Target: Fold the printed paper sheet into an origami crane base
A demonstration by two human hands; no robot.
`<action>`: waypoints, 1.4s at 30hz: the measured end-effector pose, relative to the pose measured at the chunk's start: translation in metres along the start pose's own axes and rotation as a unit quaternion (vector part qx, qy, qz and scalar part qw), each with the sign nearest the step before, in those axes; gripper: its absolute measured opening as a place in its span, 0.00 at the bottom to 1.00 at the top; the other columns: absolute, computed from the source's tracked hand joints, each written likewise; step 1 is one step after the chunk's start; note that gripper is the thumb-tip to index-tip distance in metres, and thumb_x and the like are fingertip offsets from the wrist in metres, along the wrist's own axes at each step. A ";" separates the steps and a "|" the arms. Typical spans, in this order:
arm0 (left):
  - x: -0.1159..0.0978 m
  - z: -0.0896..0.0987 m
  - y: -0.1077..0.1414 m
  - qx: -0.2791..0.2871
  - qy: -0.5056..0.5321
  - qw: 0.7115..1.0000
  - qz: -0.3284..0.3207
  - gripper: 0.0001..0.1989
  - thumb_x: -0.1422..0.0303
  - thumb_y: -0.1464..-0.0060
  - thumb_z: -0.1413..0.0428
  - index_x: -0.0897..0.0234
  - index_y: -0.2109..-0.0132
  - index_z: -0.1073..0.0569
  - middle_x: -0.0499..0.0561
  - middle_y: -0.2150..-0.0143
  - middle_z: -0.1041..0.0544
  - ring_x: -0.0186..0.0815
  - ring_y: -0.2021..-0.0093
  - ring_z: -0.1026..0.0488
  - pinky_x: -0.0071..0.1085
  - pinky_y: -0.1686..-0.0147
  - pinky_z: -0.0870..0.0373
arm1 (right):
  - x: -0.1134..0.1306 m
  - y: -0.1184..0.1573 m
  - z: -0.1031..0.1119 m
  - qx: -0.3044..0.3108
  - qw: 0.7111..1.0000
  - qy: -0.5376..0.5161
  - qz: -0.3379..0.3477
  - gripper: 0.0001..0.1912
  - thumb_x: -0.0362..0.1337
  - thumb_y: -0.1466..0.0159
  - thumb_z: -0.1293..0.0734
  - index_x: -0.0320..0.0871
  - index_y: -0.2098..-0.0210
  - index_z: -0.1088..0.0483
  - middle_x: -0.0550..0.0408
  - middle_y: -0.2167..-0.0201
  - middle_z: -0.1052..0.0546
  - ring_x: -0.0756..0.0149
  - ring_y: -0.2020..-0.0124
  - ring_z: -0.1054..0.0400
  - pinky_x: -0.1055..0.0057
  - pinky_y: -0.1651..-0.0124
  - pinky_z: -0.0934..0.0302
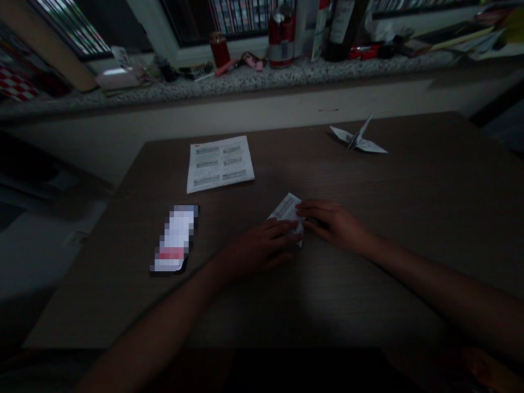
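Observation:
A small folded piece of printed paper lies on the brown table, near its middle. My left hand rests over the lower left part of the paper, its fingers extended and pointing right. From the right, my right hand touches the paper's right edge with its fingertips, the thumb held apart below the fingers. Both hands partly hide the paper, and its lower corner pokes out beneath the left fingers.
A printed sheet lies at the back left, with a phone nearer. At the back right stands a folded paper crane. Behind the table, a speckled stone sill holds a red can, a dark bottle and clutter.

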State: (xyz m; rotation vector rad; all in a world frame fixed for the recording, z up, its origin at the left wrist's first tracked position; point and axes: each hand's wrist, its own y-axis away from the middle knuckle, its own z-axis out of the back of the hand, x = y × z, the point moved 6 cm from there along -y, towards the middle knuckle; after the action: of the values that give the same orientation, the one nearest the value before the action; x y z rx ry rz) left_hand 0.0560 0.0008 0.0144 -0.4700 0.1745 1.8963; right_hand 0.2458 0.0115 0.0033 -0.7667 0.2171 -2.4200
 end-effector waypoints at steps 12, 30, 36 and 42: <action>-0.002 0.001 0.004 0.007 -0.005 0.999 -0.042 0.25 0.57 0.30 0.46 0.51 0.30 0.34 0.55 0.24 0.44 0.51 0.25 0.47 0.56 0.29 0.44 | 0.001 0.000 -0.003 -0.021 1.000 0.007 -0.020 0.15 0.40 0.30 0.32 0.44 0.45 0.26 0.44 0.42 0.22 0.51 0.41 0.27 0.49 0.40 0.32; 0.000 0.003 0.000 -0.011 0.012 1.000 -0.019 0.24 0.60 0.29 0.47 0.57 0.30 0.35 0.57 0.27 0.38 0.48 0.29 0.38 0.51 0.31 0.40 | -0.001 0.001 -0.004 -0.025 0.999 0.025 -0.012 0.15 0.42 0.30 0.31 0.45 0.46 0.25 0.44 0.42 0.22 0.50 0.42 0.27 0.49 0.41 0.31; -0.001 0.002 0.000 -0.011 -0.004 1.000 -0.026 0.24 0.61 0.29 0.48 0.57 0.30 0.35 0.56 0.26 0.39 0.48 0.28 0.40 0.52 0.30 0.41 | 0.002 -0.001 0.000 -0.028 0.999 0.038 -0.001 0.15 0.41 0.29 0.32 0.45 0.46 0.23 0.44 0.43 0.21 0.51 0.43 0.25 0.49 0.41 0.30; -0.003 0.001 0.002 -0.018 -0.007 0.999 -0.043 0.23 0.60 0.30 0.47 0.56 0.31 0.33 0.58 0.27 0.38 0.49 0.28 0.40 0.54 0.31 0.40 | 0.003 0.001 0.004 0.008 0.999 0.022 0.024 0.16 0.36 0.27 0.37 0.48 0.43 0.24 0.48 0.41 0.22 0.53 0.39 0.28 0.49 0.39 0.31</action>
State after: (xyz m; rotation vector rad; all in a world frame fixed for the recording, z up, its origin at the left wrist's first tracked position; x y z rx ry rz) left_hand 0.0549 -0.0021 0.0167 -0.4817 0.1095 1.8198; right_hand 0.2467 0.0094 0.0077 -0.6947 0.2317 -2.3910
